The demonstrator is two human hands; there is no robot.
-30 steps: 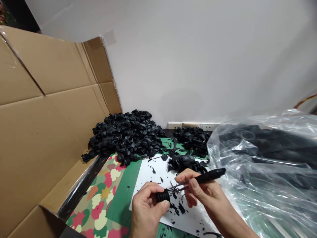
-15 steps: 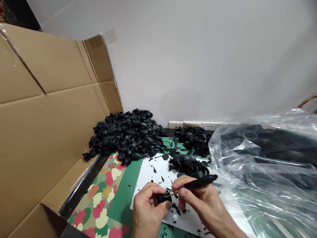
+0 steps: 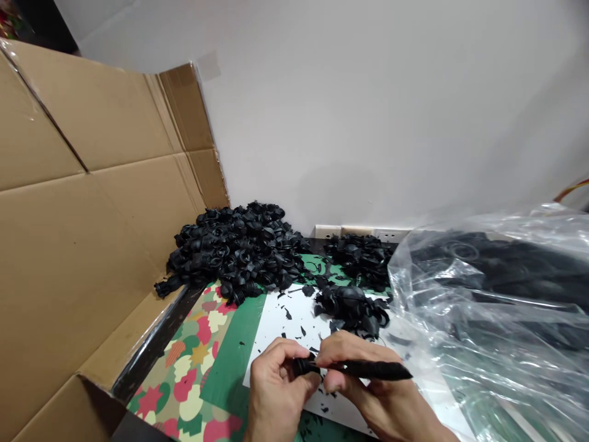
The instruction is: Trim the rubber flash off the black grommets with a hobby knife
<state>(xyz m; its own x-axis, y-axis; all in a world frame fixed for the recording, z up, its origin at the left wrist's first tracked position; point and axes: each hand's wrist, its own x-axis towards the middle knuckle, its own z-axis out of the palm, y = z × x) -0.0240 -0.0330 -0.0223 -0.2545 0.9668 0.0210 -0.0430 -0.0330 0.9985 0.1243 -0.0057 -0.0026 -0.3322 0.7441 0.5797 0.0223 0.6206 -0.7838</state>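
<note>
Between the thumb and fingers of my left hand (image 3: 278,390) is a small black ribbed rubber part (image 3: 304,366). My right hand (image 3: 368,374) grips a slim tool with a black wrapped handle (image 3: 375,369), held much like a pen, its handle pointing right. The tool's tip meets the rubber part or lies right beside it; my fingers partly hide the contact. Below and behind my hands, black scraps (image 3: 302,331) are scattered over a white sheet (image 3: 271,325). A small heap of black rubber pieces (image 3: 352,305) lies just beyond my right hand.
A large pile of black ribbed rubber parts (image 3: 243,245) stands at the back left, another heap (image 3: 361,258) by the wall sockets (image 3: 391,236). A cardboard box (image 3: 115,215) walls the left side. On the right, a clear plastic bag (image 3: 483,307) holds black parts.
My right hand has turned, so the tool's handle now lies nearly level instead of slanting up to the right. Its fingers are closer to the rubber part. My left hand has barely moved.
</note>
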